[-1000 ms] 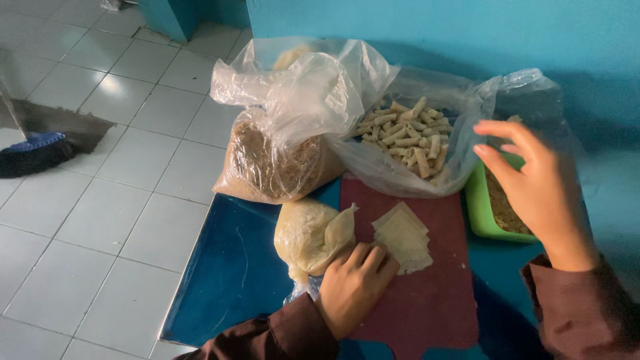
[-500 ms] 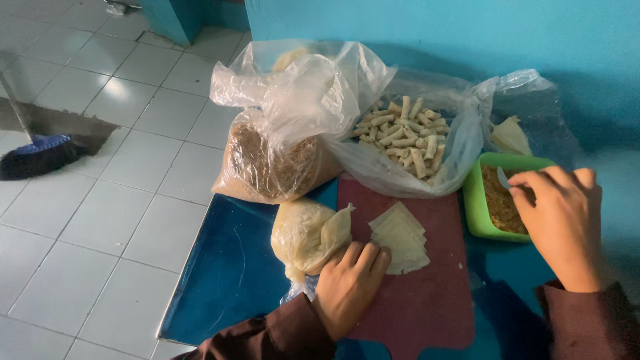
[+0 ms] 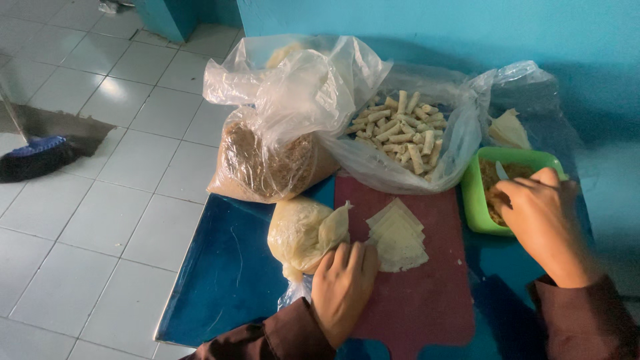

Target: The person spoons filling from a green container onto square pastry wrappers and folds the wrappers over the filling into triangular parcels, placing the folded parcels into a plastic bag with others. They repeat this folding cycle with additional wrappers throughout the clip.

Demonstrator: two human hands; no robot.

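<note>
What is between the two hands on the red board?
In the head view, a stack of thin pale square wrappers lies on the dark red board, touching the left hand. Bare board runs on toward the right hand at the green bowl.

Glossy blue tabletop (image 3: pixel 227 280), matt dark-red plastic board (image 3: pixel 427 300), crinkled clear plastic bags (image 3: pixel 300 93), smooth green plastic bowl (image 3: pixel 475 200)

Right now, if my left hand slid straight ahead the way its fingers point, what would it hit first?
The left hand already touches the stack of thin pale wrapper sheets on the dark red cutting board; pushing on would meet those first, then probably the plastic bag of rolled sticks.
</note>
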